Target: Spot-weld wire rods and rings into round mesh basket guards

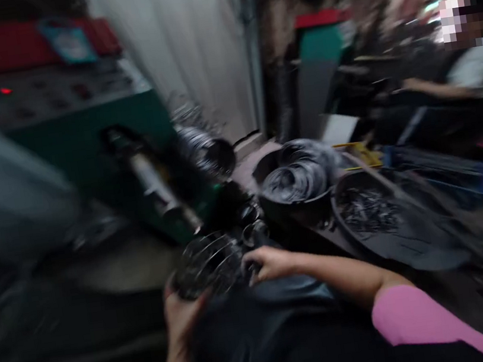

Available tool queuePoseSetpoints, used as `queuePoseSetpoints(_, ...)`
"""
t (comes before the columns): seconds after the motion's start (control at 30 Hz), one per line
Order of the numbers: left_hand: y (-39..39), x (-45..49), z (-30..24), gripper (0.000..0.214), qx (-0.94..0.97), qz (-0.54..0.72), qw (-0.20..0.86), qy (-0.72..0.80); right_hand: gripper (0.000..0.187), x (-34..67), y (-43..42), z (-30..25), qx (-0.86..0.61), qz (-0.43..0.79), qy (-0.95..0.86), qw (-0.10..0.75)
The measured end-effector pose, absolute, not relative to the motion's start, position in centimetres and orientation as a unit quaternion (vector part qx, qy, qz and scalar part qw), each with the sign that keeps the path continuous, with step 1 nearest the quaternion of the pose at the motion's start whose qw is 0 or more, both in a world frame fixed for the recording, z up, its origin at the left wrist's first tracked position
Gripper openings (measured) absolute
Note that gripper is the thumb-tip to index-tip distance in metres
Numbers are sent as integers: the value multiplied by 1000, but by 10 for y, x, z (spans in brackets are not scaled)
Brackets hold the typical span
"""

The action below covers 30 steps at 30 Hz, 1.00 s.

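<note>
In the low middle of the head view, a bundle of thin shiny metal rings (210, 260) sits above my lap. My left hand (182, 315) is curled round its lower left side and holds it. At the bundle's right edge, my right hand (271, 262) is closed, with its fingers bent on a small dark piece that blur keeps me from making out. A dark apron (263, 334) covers my lap. Just beyond the rings, a metal rod (156, 187) slants down from a green machine (82, 131). More rings (253, 233) lie beyond my right hand.
A dark basin (292, 204) holds coiled metal rings. Right of it, a wide pan (430, 244) contains small metal pieces. Stacked rings (208, 150) stand beside the machine. A blue crate (456, 175) lies to the right, and another person (477, 64) sits at the far right.
</note>
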<state>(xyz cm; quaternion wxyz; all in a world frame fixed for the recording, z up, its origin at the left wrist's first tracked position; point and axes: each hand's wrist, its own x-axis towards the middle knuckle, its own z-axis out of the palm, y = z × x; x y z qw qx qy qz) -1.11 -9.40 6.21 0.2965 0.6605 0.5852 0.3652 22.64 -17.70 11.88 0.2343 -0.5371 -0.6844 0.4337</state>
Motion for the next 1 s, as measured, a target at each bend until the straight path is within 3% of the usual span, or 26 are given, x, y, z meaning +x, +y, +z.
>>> queuePoseSetpoints(0.27,-104,24,100,89,800,236,123,538,16,199,-113,120,-608,319,-696,211)
queuePoseSetpoints(0.43,-105,27,110,88,794,224,124,551,12,200,-125,125,-607,272,-709,234)
queuePoseSetpoints(0.6,-101,28,106,84,792,227,123,553,18,210,-120,132,-585,298,-739,153)
queuePoseSetpoints(0.73,-99,32,109,81,804,202,97,551,14,197,-111,116,-600,254,-734,191)
queuePoseSetpoints(0.87,-113,35,122,74,804,157,114,562,29,187,-127,106,-548,277,-759,217)
queuePoseSetpoints(1.0,-112,29,121,67,786,103,117,599,28,192,-137,115,-493,273,-817,118)
